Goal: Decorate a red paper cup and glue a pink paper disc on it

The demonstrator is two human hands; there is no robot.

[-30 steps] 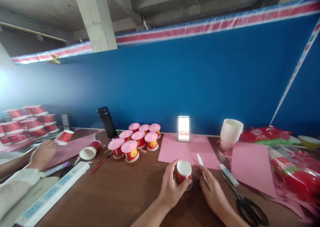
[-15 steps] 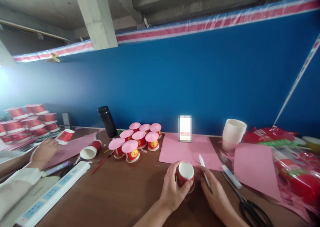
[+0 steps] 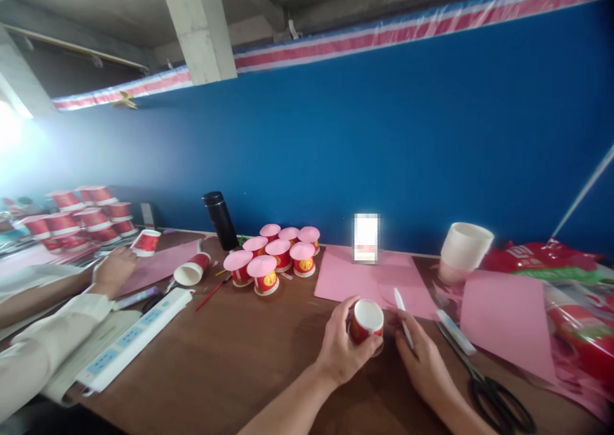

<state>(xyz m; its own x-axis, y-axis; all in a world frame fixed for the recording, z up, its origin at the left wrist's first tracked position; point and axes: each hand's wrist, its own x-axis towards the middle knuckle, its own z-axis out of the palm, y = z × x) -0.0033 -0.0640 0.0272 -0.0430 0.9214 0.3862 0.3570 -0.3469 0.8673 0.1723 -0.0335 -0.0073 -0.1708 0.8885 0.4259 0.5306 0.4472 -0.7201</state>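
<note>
My left hand [image 3: 336,348] is wrapped round a small red paper cup [image 3: 368,318], whose pale round end faces up. Beside it, my right hand [image 3: 425,361] grips a slim white pen-like stick [image 3: 401,310] with its tip pointing up and away; whether it is a pen or a glue pen I cannot tell. The two hands are close together but apart, just in front of a pink paper sheet [image 3: 384,281]. To the left stand several red cups [image 3: 266,281] topped with pink paper discs.
Scissors [image 3: 501,400], a white tube [image 3: 455,332], pink paper [image 3: 508,323] and stacked white cups [image 3: 465,246] lie at right. On the left are a black flask [image 3: 220,221], a thin red brush [image 3: 211,294], a tipped cup [image 3: 192,270], a power strip [image 3: 134,339] and a co-worker's hand [image 3: 118,268].
The whole view has shifted, so things sit a little further right and higher. My hands keep the same hold on the cup and the white stick.
</note>
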